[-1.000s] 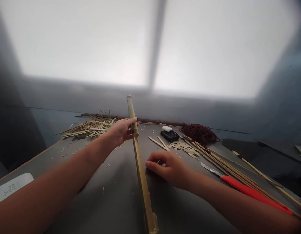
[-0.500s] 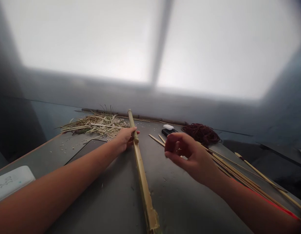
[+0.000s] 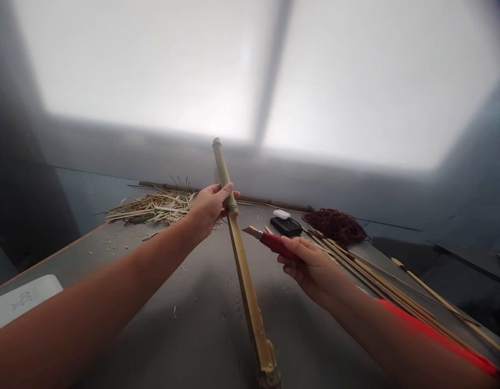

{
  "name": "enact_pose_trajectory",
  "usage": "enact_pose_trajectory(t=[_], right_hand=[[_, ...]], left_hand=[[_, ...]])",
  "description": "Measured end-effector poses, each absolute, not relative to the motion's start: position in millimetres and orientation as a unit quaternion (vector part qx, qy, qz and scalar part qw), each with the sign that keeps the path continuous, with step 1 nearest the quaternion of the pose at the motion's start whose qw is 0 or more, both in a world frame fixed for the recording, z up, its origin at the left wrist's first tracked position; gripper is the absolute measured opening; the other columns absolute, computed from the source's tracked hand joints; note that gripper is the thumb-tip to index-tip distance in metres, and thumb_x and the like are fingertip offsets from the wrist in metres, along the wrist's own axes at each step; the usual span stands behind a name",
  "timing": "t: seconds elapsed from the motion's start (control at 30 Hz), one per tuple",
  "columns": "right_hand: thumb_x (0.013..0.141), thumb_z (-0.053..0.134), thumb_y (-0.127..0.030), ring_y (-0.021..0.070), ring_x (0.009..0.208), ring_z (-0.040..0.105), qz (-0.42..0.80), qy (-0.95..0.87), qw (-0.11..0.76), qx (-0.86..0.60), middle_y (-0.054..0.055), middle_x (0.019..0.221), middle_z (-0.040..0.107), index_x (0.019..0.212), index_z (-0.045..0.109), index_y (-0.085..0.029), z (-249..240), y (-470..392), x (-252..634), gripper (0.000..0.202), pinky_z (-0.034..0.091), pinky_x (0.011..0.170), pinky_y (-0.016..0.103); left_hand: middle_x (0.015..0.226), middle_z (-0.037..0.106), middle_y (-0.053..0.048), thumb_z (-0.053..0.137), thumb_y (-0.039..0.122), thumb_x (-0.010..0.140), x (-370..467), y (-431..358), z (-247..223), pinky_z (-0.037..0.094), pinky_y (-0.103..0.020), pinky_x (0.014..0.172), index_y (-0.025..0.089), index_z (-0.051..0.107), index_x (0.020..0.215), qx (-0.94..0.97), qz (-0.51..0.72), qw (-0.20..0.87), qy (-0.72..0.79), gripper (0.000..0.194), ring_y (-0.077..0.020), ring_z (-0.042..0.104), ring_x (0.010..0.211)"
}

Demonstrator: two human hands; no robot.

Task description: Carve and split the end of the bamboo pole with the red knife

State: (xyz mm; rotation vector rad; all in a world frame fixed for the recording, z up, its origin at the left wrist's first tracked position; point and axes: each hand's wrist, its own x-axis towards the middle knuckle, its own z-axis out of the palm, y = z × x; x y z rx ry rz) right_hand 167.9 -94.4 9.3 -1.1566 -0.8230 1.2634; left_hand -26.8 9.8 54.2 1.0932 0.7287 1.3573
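Observation:
My left hand [image 3: 213, 207] is closed around a long bamboo pole [image 3: 244, 278], just above a node. The pole's far end tilts up off the table, while its near end reaches the bottom of the view. Below the node one side is cut away, showing a pale, flat, rough-edged face. In my right hand [image 3: 309, 265] is a knife [image 3: 276, 244] with a red handle and a short angled blade. Its tip points left toward the bamboo, a small gap from it. The fingers wrap the handle's rear part.
Left behind lies a heap of bamboo shavings [image 3: 161, 208]. To the right are a black case with a white piece on it [image 3: 286, 224], a dark red bundle of cord [image 3: 337, 226] and several thin bamboo sticks [image 3: 379, 281]. A white box [image 3: 27, 302] sits at the left edge.
My left hand has raised the bamboo's far end. My right hand, earlier curled in the air with no knife visible, now holds the red-handled knife beside the pole.

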Motion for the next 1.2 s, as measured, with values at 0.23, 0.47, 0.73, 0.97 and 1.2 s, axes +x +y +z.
enact_pose_trajectory(t=[0.23, 0.47, 0.73, 0.97, 1.2], right_hand=[[0.061, 0.08, -0.023, 0.0148, 0.069, 0.066, 0.574, -0.406, 0.528, -0.476, -0.001, 0.079, 0.066, 0.091, 0.061, -0.022, 8.0, -108.1, 164.0, 0.036, 0.054, 0.07, 0.03], [0.065, 0.068, -0.023, 0.0155, 0.064, 0.06, 0.575, -0.502, 0.449, -0.465, 0.001, 0.073, 0.066, 0.095, 0.066, -0.02, 4.4, -110.4, 166.1, 0.03, 0.046, 0.062, 0.03], [0.075, 0.071, -0.047, 0.0118, 0.065, 0.053, 0.503, -0.589, 0.433, -0.461, 0.003, 0.092, 0.062, 0.105, 0.056, -0.023, 8.8, -98.0, 160.2, 0.041, 0.033, 0.048, 0.023], [0.095, 0.037, -0.047, 0.0146, 0.066, 0.053, 0.082, -0.791, 0.374, -0.478, 0.0, 0.075, 0.06, 0.095, 0.06, -0.023, 52.5, -46.6, 168.5, 0.034, 0.038, 0.059, 0.027], [0.093, 0.049, -0.037, 0.0216, 0.08, 0.047, -0.18, -0.759, 0.409, -0.474, 0.002, 0.073, 0.056, 0.077, 0.064, -0.023, 96.8, -25.5, 164.9, 0.026, 0.029, 0.08, 0.036]], left_hand=[[0.095, 0.071, -0.01, 0.059, 0.024, 0.09, -35.6, 11.2, 60.2, 0.054, -0.024, 0.054, 0.013, 0.064, 0.09, 0.475, 0.582, 0.571, 0.33, 0.012, -0.0101, 0.058, 0.058], [0.085, 0.068, -0.007, 0.056, 0.025, 0.091, -29.9, 9.6, 52.0, 0.051, -0.024, 0.049, 0.014, 0.063, 0.089, 0.464, 0.564, 0.587, 0.35, 0.013, -0.0109, 0.058, 0.055], [0.06, 0.052, -0.001, 0.04, 0.016, 0.096, -17.6, 17.8, 59.6, 0.05, -0.023, 0.049, 0.015, 0.052, 0.079, 0.3, 0.557, 0.703, 0.326, 0.021, -0.0114, 0.054, 0.048], [0.06, 0.054, 0.0, 0.047, 0.022, 0.092, 5.5, 29.2, 125.7, 0.036, -0.02, 0.036, 0.016, 0.054, 0.078, 0.418, 0.617, 0.609, 0.271, 0.016, -0.008, 0.043, 0.04], [0.057, 0.05, 0.002, 0.061, 0.046, 0.087, 28.3, 11.5, 160.0, 0.037, -0.022, 0.04, 0.02, 0.053, 0.081, 0.525, 0.6, 0.569, 0.201, 0.028, -0.0094, 0.043, 0.042]])
